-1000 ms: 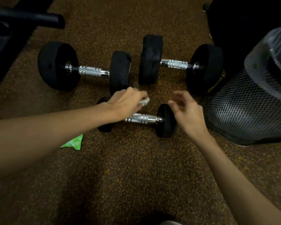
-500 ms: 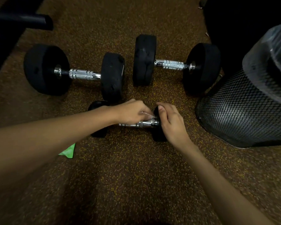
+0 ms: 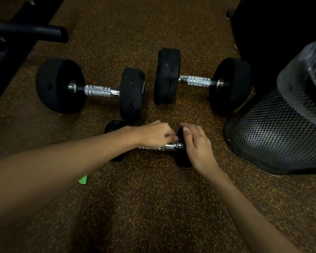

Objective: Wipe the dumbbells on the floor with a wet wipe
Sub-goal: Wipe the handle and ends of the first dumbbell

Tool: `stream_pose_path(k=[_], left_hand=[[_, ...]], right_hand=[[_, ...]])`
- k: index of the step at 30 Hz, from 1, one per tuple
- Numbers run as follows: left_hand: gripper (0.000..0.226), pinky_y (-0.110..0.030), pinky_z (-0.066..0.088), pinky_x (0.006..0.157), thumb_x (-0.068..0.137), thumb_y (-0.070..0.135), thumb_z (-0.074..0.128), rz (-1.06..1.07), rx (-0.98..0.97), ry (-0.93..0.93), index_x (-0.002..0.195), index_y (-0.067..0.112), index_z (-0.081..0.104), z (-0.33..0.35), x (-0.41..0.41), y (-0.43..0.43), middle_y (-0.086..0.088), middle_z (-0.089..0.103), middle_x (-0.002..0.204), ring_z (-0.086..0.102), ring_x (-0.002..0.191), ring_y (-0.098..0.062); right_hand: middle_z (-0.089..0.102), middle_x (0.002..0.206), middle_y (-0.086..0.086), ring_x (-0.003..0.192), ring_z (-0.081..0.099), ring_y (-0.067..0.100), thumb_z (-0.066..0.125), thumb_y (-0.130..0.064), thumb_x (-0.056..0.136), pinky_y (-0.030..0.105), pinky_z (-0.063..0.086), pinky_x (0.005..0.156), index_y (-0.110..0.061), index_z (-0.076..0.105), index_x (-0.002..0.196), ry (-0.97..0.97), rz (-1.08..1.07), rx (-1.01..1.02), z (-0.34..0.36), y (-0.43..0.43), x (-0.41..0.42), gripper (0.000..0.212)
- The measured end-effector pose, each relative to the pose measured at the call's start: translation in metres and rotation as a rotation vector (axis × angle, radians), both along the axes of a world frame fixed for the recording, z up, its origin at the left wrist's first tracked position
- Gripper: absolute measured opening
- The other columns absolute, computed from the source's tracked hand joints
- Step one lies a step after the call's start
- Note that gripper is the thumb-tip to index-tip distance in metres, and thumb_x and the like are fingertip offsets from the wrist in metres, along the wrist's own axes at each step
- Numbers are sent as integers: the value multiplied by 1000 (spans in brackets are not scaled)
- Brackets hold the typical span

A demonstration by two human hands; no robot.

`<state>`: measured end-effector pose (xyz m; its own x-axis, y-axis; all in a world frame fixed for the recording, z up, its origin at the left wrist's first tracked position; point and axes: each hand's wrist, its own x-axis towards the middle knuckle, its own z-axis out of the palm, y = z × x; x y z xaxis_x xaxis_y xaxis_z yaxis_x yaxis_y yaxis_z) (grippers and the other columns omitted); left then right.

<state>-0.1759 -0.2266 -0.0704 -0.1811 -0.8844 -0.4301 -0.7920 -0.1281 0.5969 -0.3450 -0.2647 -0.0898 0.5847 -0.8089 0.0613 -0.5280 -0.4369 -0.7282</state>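
Three black dumbbells with chrome handles lie on the speckled brown floor. The small dumbbell (image 3: 169, 146) is nearest me. My left hand (image 3: 156, 135) is closed over its handle near the right end; the wet wipe it held earlier is hidden under its fingers. My right hand (image 3: 196, 145) grips the small dumbbell's right weight (image 3: 182, 161). Behind lie a large dumbbell on the left (image 3: 100, 90) and another large dumbbell on the right (image 3: 197, 80).
A black mesh bin (image 3: 274, 132) with a plastic liner stands close on the right. A green wrapper (image 3: 83, 180) lies on the floor under my left forearm. Dark equipment bars (image 3: 29, 32) cross the top left, and a dark bulky object (image 3: 281, 24) fills the top right.
My right hand came in from the right and closed on the small dumbbell's right weight. My left hand dropped onto the handle, and the white wipe went out of sight under its fingers.
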Motion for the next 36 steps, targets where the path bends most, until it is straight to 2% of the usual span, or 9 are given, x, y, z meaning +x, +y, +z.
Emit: stream_pose_path(k=[3, 6, 14, 21, 25, 30, 32, 34, 36], left_hand=[[29, -21, 43, 90, 98, 31, 47, -64, -21, 15, 122, 28, 62, 8, 17, 9, 9, 70, 104, 61, 99, -2], [31, -13, 35, 91, 96, 25, 52, -31, 35, 12, 125, 26, 61, 14, 30, 8, 9, 63, 122, 53, 115, -4], [29, -29, 43, 98, 97, 30, 50, 34, 75, -13, 121, 24, 63, 1, 10, -7, 1, 67, 112, 57, 109, -15], [29, -1, 35, 77, 97, 24, 51, -74, -21, 15, 124, 24, 62, 16, 31, 11, 15, 65, 109, 56, 90, 9], [29, -12, 35, 77, 98, 28, 47, -39, 71, -66, 120, 21, 64, 9, 33, 0, 10, 66, 102, 53, 87, -1], [30, -26, 43, 94, 98, 31, 48, 11, 73, -45, 120, 20, 64, -3, 19, -6, -1, 67, 114, 57, 110, -16], [30, -28, 43, 99, 98, 29, 48, 13, 1, 21, 122, 22, 63, 0, 19, 4, 3, 67, 115, 57, 112, -10], [31, -16, 44, 97, 98, 24, 48, -38, -70, 112, 127, 25, 59, 6, 18, 21, 13, 68, 109, 56, 106, 8], [35, -6, 34, 102, 98, 22, 47, -167, -120, 137, 132, 24, 53, 7, 17, 37, 12, 61, 125, 47, 117, 13]], right_hand=[[56, 121, 4, 108, 46, 3, 37, -24, 100, -2, 25, 90, -11, 57, 123, -1, 1, 13, 0, 0, 0, 33], [56, 122, 4, 108, 45, 3, 36, -25, 101, 5, 27, 91, -12, 56, 125, 3, 6, 19, 0, 0, 0, 34], [56, 122, 4, 111, 48, 7, 35, -25, 101, 3, 26, 92, -10, 57, 124, 5, -1, 20, 1, 0, 1, 35], [55, 123, 4, 110, 43, 1, 35, -24, 101, -6, 21, 90, -11, 56, 124, 9, 3, -4, 1, 3, 0, 34], [56, 122, 4, 108, 44, 1, 35, -24, 101, -6, 21, 89, -10, 56, 124, 12, 7, 13, 2, 1, 0, 34], [56, 120, 3, 108, 46, 3, 34, -23, 101, -3, 25, 89, -11, 56, 124, 2, 7, 13, 3, 1, 0, 34], [56, 120, 3, 110, 47, 6, 33, -24, 101, 3, 28, 90, -11, 56, 124, -5, 8, 10, 3, 2, 0, 35], [56, 120, 3, 110, 46, 5, 33, -23, 101, 3, 28, 91, -10, 56, 124, -12, 5, 4, 2, 3, 0, 35], [56, 120, 4, 109, 45, 2, 33, -23, 101, -1, 27, 90, -10, 56, 124, -12, 2, 4, 2, 3, 0, 35]])
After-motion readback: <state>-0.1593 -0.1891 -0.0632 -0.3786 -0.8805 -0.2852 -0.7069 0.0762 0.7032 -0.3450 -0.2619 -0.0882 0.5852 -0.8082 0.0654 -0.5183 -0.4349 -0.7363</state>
